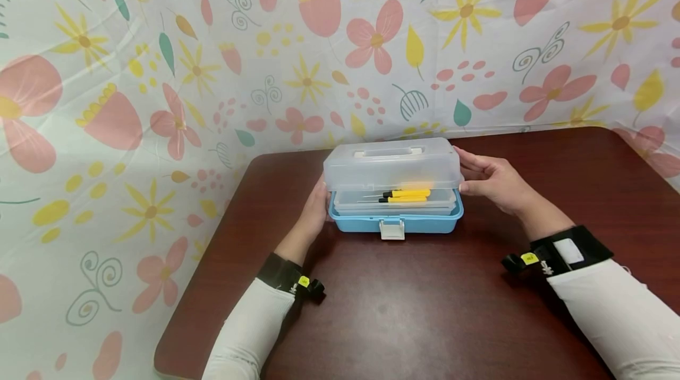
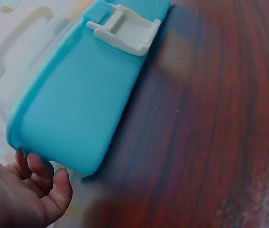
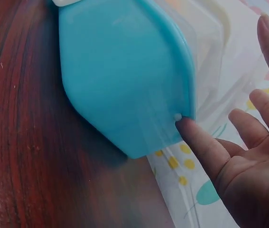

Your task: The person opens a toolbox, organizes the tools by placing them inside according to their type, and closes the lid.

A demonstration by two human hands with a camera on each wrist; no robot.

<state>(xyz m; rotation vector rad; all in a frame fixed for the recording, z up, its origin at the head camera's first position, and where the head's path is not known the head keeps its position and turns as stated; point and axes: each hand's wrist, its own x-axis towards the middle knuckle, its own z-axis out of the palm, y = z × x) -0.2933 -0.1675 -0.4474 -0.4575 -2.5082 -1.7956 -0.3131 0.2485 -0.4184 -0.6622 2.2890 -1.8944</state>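
Observation:
A light-blue toolbox (image 1: 419,225) stands on the table, its translucent lid (image 1: 390,164) raised at the front. White latch (image 1: 392,230) hangs down at the front. Inside the gap shows a clear tray (image 1: 353,210) with several thin-shafted tools with yellow handles (image 1: 411,196). My left hand (image 1: 313,207) holds the lid's left side; its fingertips are partly hidden there. In the left wrist view, the fingers of that hand (image 2: 25,194) curl by the box's corner. On the right side my right hand (image 1: 496,182) grips the lid's edge, thumb in front, fingers along the side.
The dark reddish-brown table (image 1: 393,321) extends in front of the box and to both sides. A white cloth with a flower print (image 1: 297,91) hangs behind the table and along its left. Each wrist wears a black strap (image 1: 571,250) with a small camera.

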